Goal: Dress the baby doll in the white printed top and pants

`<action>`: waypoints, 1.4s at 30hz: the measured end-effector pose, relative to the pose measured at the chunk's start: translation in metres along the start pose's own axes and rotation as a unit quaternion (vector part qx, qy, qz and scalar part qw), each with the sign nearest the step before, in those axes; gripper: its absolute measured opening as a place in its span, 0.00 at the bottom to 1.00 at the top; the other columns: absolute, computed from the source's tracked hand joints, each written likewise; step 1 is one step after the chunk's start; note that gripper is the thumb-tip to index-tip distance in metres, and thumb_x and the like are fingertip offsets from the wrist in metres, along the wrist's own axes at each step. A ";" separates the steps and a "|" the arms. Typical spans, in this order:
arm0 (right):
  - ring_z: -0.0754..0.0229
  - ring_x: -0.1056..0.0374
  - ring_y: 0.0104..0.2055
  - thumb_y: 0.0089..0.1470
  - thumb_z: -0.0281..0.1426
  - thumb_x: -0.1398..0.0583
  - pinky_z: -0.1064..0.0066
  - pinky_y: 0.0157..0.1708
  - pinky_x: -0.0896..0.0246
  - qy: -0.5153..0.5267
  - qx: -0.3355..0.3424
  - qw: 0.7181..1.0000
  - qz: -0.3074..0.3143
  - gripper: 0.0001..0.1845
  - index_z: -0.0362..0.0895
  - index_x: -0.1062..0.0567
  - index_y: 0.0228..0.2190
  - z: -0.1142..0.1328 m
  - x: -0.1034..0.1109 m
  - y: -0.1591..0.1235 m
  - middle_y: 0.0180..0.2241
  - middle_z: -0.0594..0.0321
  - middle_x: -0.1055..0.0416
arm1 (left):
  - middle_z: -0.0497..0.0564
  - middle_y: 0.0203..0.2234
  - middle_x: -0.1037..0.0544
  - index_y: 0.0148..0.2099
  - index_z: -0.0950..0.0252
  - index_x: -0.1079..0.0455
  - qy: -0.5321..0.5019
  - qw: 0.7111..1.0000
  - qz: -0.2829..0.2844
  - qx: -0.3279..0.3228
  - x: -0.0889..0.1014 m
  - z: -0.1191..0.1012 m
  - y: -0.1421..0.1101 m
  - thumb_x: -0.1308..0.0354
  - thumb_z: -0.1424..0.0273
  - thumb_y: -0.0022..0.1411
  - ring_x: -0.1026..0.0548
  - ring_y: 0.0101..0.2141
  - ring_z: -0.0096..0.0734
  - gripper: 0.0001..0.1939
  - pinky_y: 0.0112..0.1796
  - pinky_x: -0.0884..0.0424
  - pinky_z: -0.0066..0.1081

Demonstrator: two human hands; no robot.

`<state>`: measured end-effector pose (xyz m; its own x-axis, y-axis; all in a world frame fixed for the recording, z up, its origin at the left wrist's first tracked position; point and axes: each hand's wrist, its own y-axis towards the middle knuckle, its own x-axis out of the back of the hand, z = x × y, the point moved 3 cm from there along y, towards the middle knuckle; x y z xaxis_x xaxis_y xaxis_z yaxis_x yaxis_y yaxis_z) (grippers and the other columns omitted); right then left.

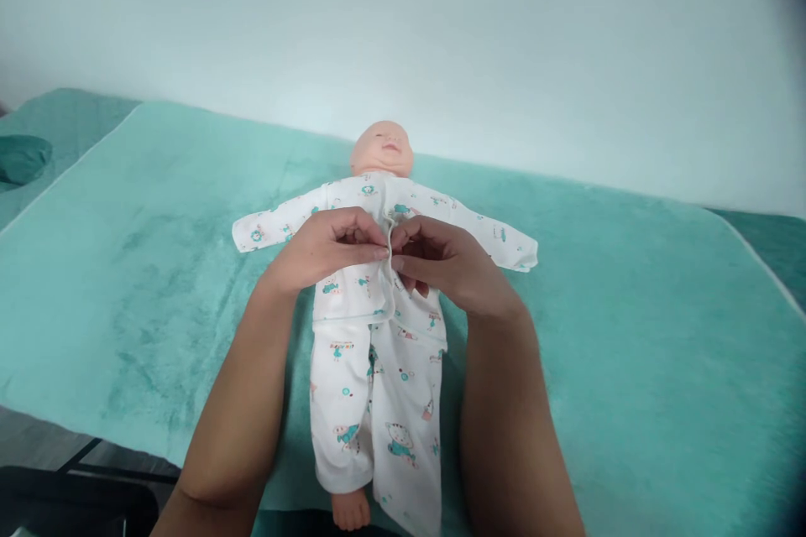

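A baby doll (381, 149) lies on its back on a teal blanket (151, 268), arms spread. It wears a white printed top (353, 289) and matching trousers (378, 419). One bare foot (351, 510) sticks out at the bottom. My left hand (324, 250) pinches the left edge of the top's front opening at the doll's chest. Facing it, my right hand (450, 262) pinches the right edge. The fingertips of both hands meet at the middle seam.
The blanket covers a table that runs up to a pale wall (441, 33). A dark green bundle (22, 158) lies at the far left. The table's front edge and a dark frame (81, 466) show at the lower left.
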<state>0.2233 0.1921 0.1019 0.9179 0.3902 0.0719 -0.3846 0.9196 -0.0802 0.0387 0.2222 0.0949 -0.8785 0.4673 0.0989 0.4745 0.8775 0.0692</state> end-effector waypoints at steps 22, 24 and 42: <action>0.70 0.40 0.22 0.52 0.33 0.30 0.74 0.20 0.45 -0.019 0.007 1.000 -0.010 0.14 0.46 0.31 0.32 0.003 -0.007 0.002 0.25 0.72 0.34 | 0.46 0.28 0.24 0.37 0.64 0.26 -0.069 0.997 0.003 -0.026 0.004 0.006 0.001 0.29 0.66 0.56 0.27 0.29 0.23 0.11 0.31 0.31 0.25; 0.70 0.40 0.22 0.51 0.34 0.29 0.74 0.19 0.46 -0.017 0.009 1.000 -0.009 0.16 0.46 0.31 0.32 0.003 -0.007 0.002 0.25 0.72 0.34 | 0.46 0.28 0.24 0.38 0.64 0.26 -0.100 0.994 0.003 -0.038 0.005 0.009 0.003 0.28 0.67 0.55 0.27 0.29 0.23 0.11 0.31 0.31 0.24; 0.67 0.36 0.23 0.60 0.40 0.34 0.75 0.20 0.45 0.005 0.038 0.999 0.000 0.12 0.46 0.28 0.35 0.000 -0.003 0.000 0.23 0.70 0.33 | 0.48 0.27 0.21 0.40 0.64 0.22 -0.062 0.997 0.018 -0.048 0.007 0.002 0.000 0.33 0.66 0.62 0.24 0.30 0.26 0.07 0.33 0.28 0.27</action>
<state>0.2209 0.1911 0.1016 0.9190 0.3896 0.0611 -0.3900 0.9208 -0.0052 0.0328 0.2258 0.0932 -0.8579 0.5134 -0.0207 0.5037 0.8483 0.1636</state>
